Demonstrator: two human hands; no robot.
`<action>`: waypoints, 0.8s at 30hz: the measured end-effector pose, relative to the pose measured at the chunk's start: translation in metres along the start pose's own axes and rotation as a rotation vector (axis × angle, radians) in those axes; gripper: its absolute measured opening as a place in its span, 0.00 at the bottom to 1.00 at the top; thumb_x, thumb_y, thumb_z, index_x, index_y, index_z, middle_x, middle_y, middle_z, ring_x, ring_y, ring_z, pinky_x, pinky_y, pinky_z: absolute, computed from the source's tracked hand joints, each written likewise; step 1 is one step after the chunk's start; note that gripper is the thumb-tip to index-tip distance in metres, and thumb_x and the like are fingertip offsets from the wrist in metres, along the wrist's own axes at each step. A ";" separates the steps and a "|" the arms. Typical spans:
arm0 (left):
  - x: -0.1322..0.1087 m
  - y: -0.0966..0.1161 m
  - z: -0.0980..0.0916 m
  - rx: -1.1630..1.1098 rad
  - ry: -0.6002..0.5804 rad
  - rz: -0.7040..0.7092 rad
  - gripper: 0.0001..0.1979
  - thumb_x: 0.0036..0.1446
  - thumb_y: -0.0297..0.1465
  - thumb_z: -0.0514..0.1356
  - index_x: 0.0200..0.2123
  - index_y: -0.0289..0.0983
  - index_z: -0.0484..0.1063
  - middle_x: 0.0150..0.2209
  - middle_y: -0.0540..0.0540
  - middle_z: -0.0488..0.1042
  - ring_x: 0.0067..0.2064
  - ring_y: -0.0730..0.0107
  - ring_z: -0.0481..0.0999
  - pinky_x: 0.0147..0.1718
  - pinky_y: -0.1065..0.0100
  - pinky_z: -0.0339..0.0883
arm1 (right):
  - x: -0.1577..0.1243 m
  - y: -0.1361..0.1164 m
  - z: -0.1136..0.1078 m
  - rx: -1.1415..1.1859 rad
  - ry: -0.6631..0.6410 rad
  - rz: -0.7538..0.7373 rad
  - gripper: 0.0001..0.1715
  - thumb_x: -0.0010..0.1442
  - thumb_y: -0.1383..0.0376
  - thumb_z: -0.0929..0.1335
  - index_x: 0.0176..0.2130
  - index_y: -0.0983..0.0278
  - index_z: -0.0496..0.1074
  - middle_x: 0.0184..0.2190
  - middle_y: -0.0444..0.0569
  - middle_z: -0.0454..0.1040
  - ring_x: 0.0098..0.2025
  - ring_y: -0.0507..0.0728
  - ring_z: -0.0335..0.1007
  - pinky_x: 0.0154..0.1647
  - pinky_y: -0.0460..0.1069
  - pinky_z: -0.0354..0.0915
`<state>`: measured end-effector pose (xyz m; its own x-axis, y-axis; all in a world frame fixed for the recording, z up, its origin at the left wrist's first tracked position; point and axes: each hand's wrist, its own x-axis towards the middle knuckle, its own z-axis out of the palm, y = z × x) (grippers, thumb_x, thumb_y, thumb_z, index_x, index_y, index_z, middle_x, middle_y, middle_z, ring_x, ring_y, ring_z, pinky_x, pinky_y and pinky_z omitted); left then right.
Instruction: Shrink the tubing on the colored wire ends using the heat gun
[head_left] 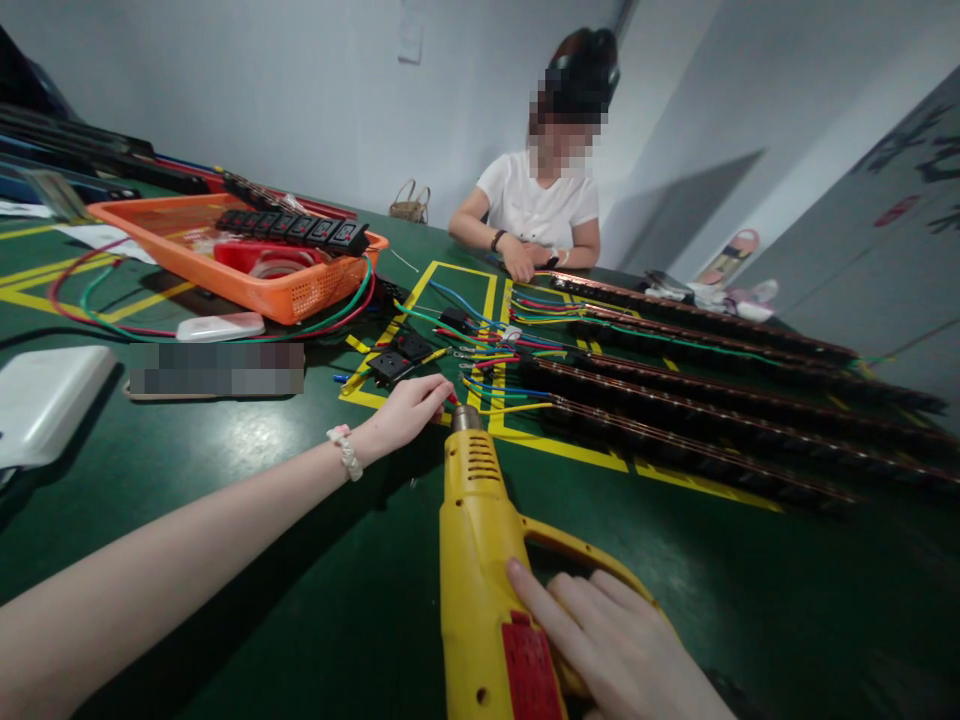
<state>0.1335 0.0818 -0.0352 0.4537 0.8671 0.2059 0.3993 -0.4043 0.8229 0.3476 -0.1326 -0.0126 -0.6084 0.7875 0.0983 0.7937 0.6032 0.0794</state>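
Note:
In the head view, my right hand (615, 640) is wrapped round the handle of a yellow heat gun (480, 520), one finger lying along its body. The gun's metal nozzle (466, 418) points away from me, close to the fingertips of my left hand (409, 412). My left thumb and fingers are pinched together on a thin wire with a small red end (452, 398); most of it is hidden. Just beyond lie coloured wires (487, 350) with metal terminals, running into long dark strips with copper bars (675, 415). Black socket pieces (397, 362) rest beside my left hand.
An orange basket (292, 300) holding a black socket strip (300, 228) stands at the back left. A white box-shaped object (56, 405) lies at far left. Yellow tape (562, 447) marks the green table (300, 600). Opposite sits a person in a white shirt (544, 205).

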 end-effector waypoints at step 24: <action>-0.002 0.005 -0.003 0.049 -0.044 -0.025 0.19 0.60 0.40 0.44 0.32 0.33 0.67 0.24 0.50 0.65 0.27 0.79 0.64 0.28 0.77 0.56 | -0.043 0.032 -0.007 -0.105 0.168 0.159 0.48 0.54 0.54 0.65 0.64 0.71 0.42 0.35 0.49 0.70 0.33 0.54 0.66 0.37 0.47 0.61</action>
<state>0.1321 0.0785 -0.0297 0.4771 0.8638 0.1618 0.4487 -0.3978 0.8003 0.3994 -0.1478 -0.0074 -0.4747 0.8343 0.2802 0.8801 0.4500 0.1512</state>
